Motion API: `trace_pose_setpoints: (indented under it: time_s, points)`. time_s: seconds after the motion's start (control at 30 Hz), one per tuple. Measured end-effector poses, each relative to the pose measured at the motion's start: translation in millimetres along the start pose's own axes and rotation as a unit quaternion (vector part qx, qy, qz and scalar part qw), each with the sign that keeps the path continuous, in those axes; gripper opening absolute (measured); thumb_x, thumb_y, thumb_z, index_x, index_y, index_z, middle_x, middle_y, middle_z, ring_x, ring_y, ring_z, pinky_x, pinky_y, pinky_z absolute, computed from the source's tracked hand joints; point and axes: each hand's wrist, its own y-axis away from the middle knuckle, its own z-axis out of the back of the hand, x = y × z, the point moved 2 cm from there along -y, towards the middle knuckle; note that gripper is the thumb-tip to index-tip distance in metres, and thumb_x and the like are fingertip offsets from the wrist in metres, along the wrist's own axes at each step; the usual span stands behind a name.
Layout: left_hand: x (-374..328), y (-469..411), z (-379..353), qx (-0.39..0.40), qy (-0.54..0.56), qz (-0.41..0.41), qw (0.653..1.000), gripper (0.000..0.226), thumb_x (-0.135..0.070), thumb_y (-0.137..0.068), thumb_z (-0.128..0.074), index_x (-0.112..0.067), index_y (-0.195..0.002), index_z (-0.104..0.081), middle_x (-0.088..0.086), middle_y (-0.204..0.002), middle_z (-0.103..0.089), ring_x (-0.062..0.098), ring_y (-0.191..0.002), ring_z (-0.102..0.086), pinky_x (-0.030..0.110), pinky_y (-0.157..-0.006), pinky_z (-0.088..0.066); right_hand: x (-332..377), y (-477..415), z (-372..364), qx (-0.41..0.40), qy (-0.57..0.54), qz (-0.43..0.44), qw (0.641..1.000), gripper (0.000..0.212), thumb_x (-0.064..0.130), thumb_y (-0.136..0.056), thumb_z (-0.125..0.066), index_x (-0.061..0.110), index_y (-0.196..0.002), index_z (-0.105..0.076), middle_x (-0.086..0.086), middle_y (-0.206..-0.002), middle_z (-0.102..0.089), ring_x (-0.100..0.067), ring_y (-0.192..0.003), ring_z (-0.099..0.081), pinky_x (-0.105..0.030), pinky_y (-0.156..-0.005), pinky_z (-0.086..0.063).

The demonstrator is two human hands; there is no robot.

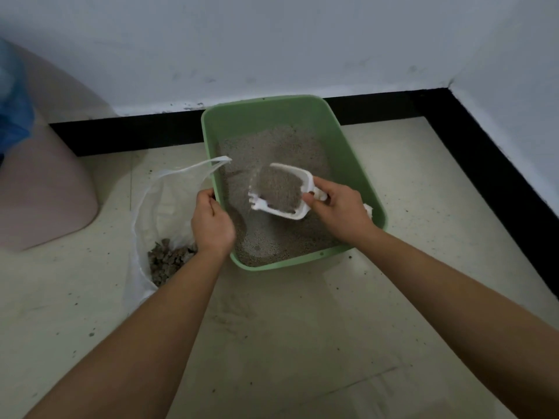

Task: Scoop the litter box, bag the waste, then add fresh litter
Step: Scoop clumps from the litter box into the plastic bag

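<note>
The white slotted scoop (pixel 273 210) hung just above the litter (pixel 272 146) in the green litter box (pixel 263 116), near the middle and loaded with grey grains. The right hand (pixel 338 207) held its short handle, with the fingers wrapped round it and the thumb on top. That looked like the right place to hold it: the scoop was probably thin, stiff plastic and light in itself, while its load was loose and would spill at any tilt, so a level wrist mattered. Its long axis ran roughly left to right across the box's width, the tines pointing left and slightly toward the person, the handle to the right. The box lay on the tiled floor by the wall, its long axis running away from the person. It seemed rigid, and heavy enough with litter to stay put. The left hand (pixel 211 222) had its fingers curled at the box's left rim; whether it also pinched the plastic bag (pixel 160 201) could not be told. That bag, just beside the box with clumps (pixel 169 261) inside, looked thin, limp and slippery, likely to fold shut unless its mouth was held.
</note>
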Motion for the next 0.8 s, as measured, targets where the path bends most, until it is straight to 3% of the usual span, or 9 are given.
trace_pose_setpoints:
  time_s: [0.1,0.2,0.3,0.4,0.47,0.53,0.6,0.67,0.8]
  points:
    - [-6,-2,5,0.033,-0.058,-0.008,0.998,0.032,-0.015,-0.105,-0.028,-0.009,-0.124,-0.053,0.014,-0.107,-0.061,0.025,-0.09,-0.053,0.032,-0.076,-0.04,5,2,11,-0.031,0.001,-0.009,0.999,0.036,0.029,-0.095,-0.063,0.021,-0.13,-0.063,0.004,-0.098,-0.073,-0.012,-0.09,-0.067,-0.031,-0.085,-0.054]
    - [-12,-5,21,0.052,-0.141,-0.048,0.988,0.033,-0.014,-0.103,-0.034,-0.006,-0.128,-0.054,0.019,-0.119,-0.063,0.034,-0.104,-0.058,0.035,-0.084,-0.042,10,3,20,-0.038,0.021,-0.014,0.999,0.035,0.029,-0.095,-0.062,0.024,-0.13,-0.063,0.005,-0.101,-0.074,-0.01,-0.091,-0.066,-0.029,-0.086,-0.053]
    - [-22,0,47,0.03,-0.214,-0.182,0.959,0.031,-0.011,-0.098,-0.045,-0.005,-0.127,-0.056,0.017,-0.112,-0.066,0.034,-0.099,-0.062,0.037,-0.081,-0.046,14,3,25,-0.028,0.057,-0.01,0.998,0.035,0.032,-0.096,-0.06,0.023,-0.13,-0.063,0.002,-0.108,-0.074,-0.013,-0.096,-0.066,-0.031,-0.09,-0.052]
    - [-44,-4,74,0.052,-0.301,-0.357,0.883,0.028,-0.01,-0.091,-0.054,-0.008,-0.118,-0.063,0.013,-0.107,-0.066,0.032,-0.095,-0.062,0.04,-0.075,-0.049,22,2,31,-0.05,0.049,-0.018,0.997,0.034,0.032,-0.097,-0.059,0.022,-0.129,-0.064,0.0,-0.107,-0.074,-0.016,-0.097,-0.066,-0.032,-0.09,-0.052]
    - [-62,-13,92,0.06,-0.38,-0.434,0.814,0.03,-0.013,-0.087,-0.059,-0.008,-0.116,-0.063,0.014,-0.105,-0.065,0.034,-0.095,-0.06,0.042,-0.071,-0.051,27,4,29,-0.014,0.073,-0.015,0.997,0.033,0.033,-0.096,-0.058,0.023,-0.128,-0.064,0.0,-0.107,-0.074,-0.018,-0.096,-0.067,-0.038,-0.09,-0.054]
    - [-80,-25,108,0.082,-0.484,-0.437,0.754,0.04,-0.022,-0.087,-0.06,-0.012,-0.126,-0.056,0.013,-0.114,-0.059,0.033,-0.101,-0.055,0.043,-0.077,-0.049,35,7,28,-0.006,0.08,-0.011,0.997,0.034,0.033,-0.096,-0.058,0.024,-0.128,-0.064,0.0,-0.108,-0.074,-0.018,-0.096,-0.067,-0.038,-0.09,-0.054]
    - [-91,-33,122,0.1,-0.557,-0.4,0.721,0.055,-0.034,-0.088,-0.059,-0.016,-0.137,-0.043,0.011,-0.124,-0.05,0.032,-0.111,-0.049,0.043,-0.086,-0.045,41,8,31,-0.031,0.064,-0.01,0.997,0.034,0.033,-0.097,-0.058,0.023,-0.129,-0.064,0.0,-0.107,-0.074,-0.018,-0.096,-0.067,-0.038,-0.089,-0.054]
    - [-95,-34,134,0.104,-0.56,-0.368,0.735,0.068,-0.043,-0.086,-0.061,-0.017,-0.144,-0.036,0.012,-0.13,-0.046,0.033,-0.117,-0.046,0.045,-0.091,-0.045,45,10,27,-0.023,0.076,-0.016,0.997,0.035,0.034,-0.097,-0.057,0.022,-0.129,-0.063,-0.001,-0.106,-0.074,-0.018,-0.094,-0.067,-0.04,-0.088,-0.055]
    - [-80,-18,143,0.112,-0.48,-0.305,0.815,0.085,-0.048,-0.081,-0.069,-0.018,-0.148,-0.027,0.014,-0.133,-0.041,0.034,-0.123,-0.043,0.046,-0.094,-0.045,48,21,11,0.008,0.072,-0.021,0.997,0.032,0.032,-0.095,-0.06,0.024,-0.125,-0.066,0.003,-0.102,-0.074,-0.015,-0.089,-0.067,-0.038,-0.085,-0.055]
